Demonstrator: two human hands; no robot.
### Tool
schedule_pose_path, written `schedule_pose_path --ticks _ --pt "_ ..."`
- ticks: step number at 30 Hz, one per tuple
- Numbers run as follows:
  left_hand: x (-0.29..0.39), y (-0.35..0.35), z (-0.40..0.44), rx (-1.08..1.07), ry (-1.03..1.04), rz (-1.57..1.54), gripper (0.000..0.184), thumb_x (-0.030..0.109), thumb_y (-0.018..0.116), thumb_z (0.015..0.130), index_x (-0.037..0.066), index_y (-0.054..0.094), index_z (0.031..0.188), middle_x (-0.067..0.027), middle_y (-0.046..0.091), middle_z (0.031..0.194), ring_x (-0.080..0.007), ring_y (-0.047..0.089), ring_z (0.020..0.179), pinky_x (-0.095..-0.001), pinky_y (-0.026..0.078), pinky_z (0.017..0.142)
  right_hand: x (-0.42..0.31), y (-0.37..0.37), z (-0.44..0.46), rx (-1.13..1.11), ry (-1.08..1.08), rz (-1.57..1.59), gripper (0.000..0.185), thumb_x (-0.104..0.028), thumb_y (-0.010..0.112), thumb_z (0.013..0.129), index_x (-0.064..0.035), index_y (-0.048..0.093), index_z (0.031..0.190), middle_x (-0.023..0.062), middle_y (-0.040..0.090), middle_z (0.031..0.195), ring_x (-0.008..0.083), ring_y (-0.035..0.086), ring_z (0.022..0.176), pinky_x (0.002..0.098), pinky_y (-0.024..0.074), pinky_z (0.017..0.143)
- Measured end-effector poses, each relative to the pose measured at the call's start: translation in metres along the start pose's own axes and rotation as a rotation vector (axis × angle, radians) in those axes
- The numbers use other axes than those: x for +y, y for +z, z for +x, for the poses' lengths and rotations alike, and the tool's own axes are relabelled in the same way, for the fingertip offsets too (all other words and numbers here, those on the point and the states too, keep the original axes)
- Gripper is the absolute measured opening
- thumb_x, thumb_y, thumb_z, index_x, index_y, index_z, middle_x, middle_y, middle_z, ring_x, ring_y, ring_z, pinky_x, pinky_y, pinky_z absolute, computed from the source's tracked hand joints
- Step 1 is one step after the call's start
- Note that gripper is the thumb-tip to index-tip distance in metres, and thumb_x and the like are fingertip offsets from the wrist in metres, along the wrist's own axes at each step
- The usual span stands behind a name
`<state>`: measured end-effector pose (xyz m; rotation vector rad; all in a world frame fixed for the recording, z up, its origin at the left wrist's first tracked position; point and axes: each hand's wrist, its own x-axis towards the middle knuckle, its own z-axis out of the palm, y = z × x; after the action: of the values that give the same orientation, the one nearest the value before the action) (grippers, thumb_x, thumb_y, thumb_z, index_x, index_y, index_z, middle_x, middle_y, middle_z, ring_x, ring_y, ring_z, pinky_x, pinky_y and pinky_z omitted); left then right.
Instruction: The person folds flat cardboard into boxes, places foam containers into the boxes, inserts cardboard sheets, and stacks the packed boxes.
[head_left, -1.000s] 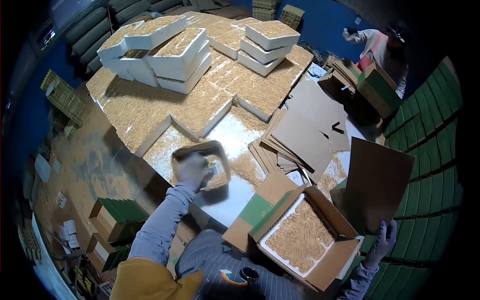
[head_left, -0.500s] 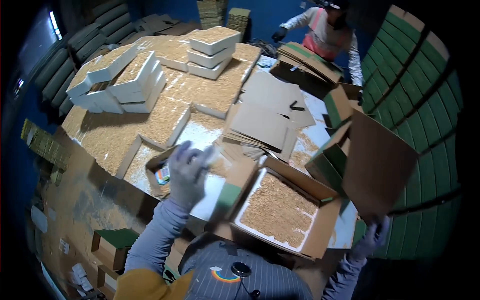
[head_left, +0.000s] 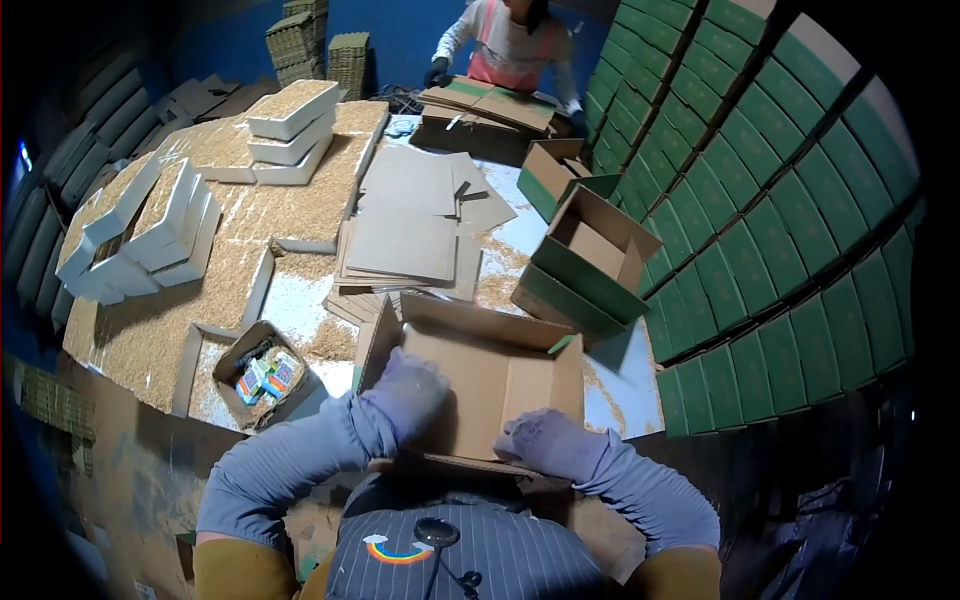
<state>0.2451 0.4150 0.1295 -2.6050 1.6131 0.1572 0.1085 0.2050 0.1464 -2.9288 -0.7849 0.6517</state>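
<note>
**Q:** ok so where's the box?

**Me:** Right in front of me, the open box (head_left: 470, 390) sits at the near side of the table (head_left: 295, 300), plain brown cardboard inside.

**Q:** And your hands?

**Me:** Both gloved, both on it tbh. Left hand (head_left: 405, 395) is curled at the box's left end. Right hand (head_left: 550, 443) is bent over the near wall, toward its right end. Can't tell if either one is properly clamped, the fingertips are hidden.

**Q:** What else is around?

**Me:** Left of the box there's a small carton (head_left: 232, 378) with colourful packets (head_left: 272, 376) in it. Flat sheets (head_left: 405, 242) are piled just beyond the box, and an open green-sided box (head_left: 580, 290) stands off to the right. White trays (head_left: 290, 140) are stacked further back, filled with tan shreddy stuff. Big wall of green boxes (head_left: 760, 270) on the right.

**Q:** Anyone else there?

**Me:** Yeah, a person (head_left: 510, 55) across the table, dark gloves at some folded cardboard (head_left: 485, 105).
</note>
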Motion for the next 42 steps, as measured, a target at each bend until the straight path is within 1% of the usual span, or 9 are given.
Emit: schedule_pose_path --ticks 7,10,13,20,23,28,33,36,42 --pt "-0.062 -0.045 -0.05 0.367 0.138 -0.861 0.036 0.009 0.065 0.085 0.007 0.063 0.12 -0.0134 0.064 0.115 -0.0289 0.064 0.106 -0.0372 0.048 0.096 0.036 -0.009 -0.069 0.93 0.551 0.482 0.035 -0.018 0.062 0.091 -0.0115 0.06 0.126 0.0075 0.067 0.104 0.019 0.065 0.098 0.0306 0.0527 0.082" --pt "-0.093 -0.006 -0.06 0.173 -0.441 -1.452 0.059 0.026 0.06 0.097 0.005 0.039 0.147 -0.0169 0.049 0.142 -0.0213 0.045 0.132 -0.0314 0.043 0.105 0.07 0.083 -0.052 0.583 0.638 2.059 0.072 -0.028 0.073 0.086 -0.0087 0.038 0.146 -0.0002 0.058 0.125 0.0128 0.055 0.111 0.0225 0.0441 0.083" --pt "-0.092 0.052 -0.045 -0.347 -0.519 -1.227 0.103 0.069 0.055 0.086 0.001 0.018 0.153 -0.0266 0.037 0.149 -0.0307 0.038 0.138 -0.0358 0.031 0.114 0.056 0.121 0.003 0.691 0.322 1.611 0.07 -0.033 0.076 0.084 0.0017 0.044 0.136 0.0114 0.057 0.125 0.0174 0.055 0.112 0.028 0.0448 0.091" --pt "-0.037 0.071 -0.03 0.214 -0.455 -1.346 0.081 0.038 0.075 0.083 -0.001 0.036 0.142 -0.0195 0.064 0.114 -0.0232 0.063 0.104 -0.0319 0.05 0.09 0.024 0.071 0.018 0.606 0.673 1.579 0.065 -0.037 0.069 0.09 0.0035 0.044 0.134 0.0159 0.057 0.125 0.0204 0.053 0.116 0.0348 0.0429 0.1" --pt "-0.034 0.059 -0.026 0.171 -0.477 -1.492 0.072 0.031 0.073 0.084 0.0 0.04 0.14 -0.0174 0.062 0.122 -0.0232 0.062 0.11 -0.0342 0.049 0.093 0.001 0.069 0.015 0.932 0.495 1.805 0.077 -0.024 0.063 0.093 -0.0044 0.018 0.153 0.0159 0.041 0.143 0.0258 0.042 0.131 0.0384 0.036 0.109" --pt "-0.025 0.002 0.05 0.2 -0.153 -1.175 0.07 0.033 0.064 0.093 -0.003 0.035 0.146 -0.0197 0.057 0.134 -0.0242 0.056 0.123 -0.0341 0.043 0.104 0.037 0.131 -0.049 1.378 0.615 2.079 0.065 -0.011 0.061 0.089 -0.0089 0.032 0.147 0.0097 0.054 0.121 0.021 0.057 0.11 0.0381 0.0501 0.095" --pt "-0.074 -0.019 0.25 0.431 -0.181 -1.234 0.059 0.042 0.047 0.1 -0.004 0.049 0.137 -0.0193 0.056 0.136 -0.0286 0.051 0.129 -0.0337 0.038 0.107 0.1 0.118 -0.175 1.962 0.556 1.784 0.069 -0.052 0.05 0.095 -0.0092 0.036 0.147 0.0148 0.048 0.141 0.0302 0.048 0.129 0.0449 0.0413 0.107" --pt "-0.089 0.016 0.342 0.003 -0.387 -1.498 0.091 0.056 0.056 0.091 -0.002 0.022 0.152 -0.0196 0.042 0.148 -0.0273 0.044 0.133 -0.032 0.037 0.107 0.148 0.057 -0.192 2.137 0.528 1.281 0.056 -0.032 0.05 0.098 -0.0075 0.035 0.146 0.0122 0.048 0.138 0.0291 0.051 0.123 0.0454 0.0438 0.103" --pt "-0.048 0.059 0.383 -0.314 -0.254 -1.429 0.113 0.056 0.074 0.079 -0.01 0.015 0.149 -0.0262 0.032 0.151 -0.0285 0.037 0.136 -0.0325 0.033 0.111 0.295 0.091 -0.167 1.621 0.697 1.453 0.063 -0.033 0.053 0.098 0.0024 0.032 0.147 0.0131 0.043 0.144 0.0228 0.047 0.127 0.0339 0.0365 0.108"
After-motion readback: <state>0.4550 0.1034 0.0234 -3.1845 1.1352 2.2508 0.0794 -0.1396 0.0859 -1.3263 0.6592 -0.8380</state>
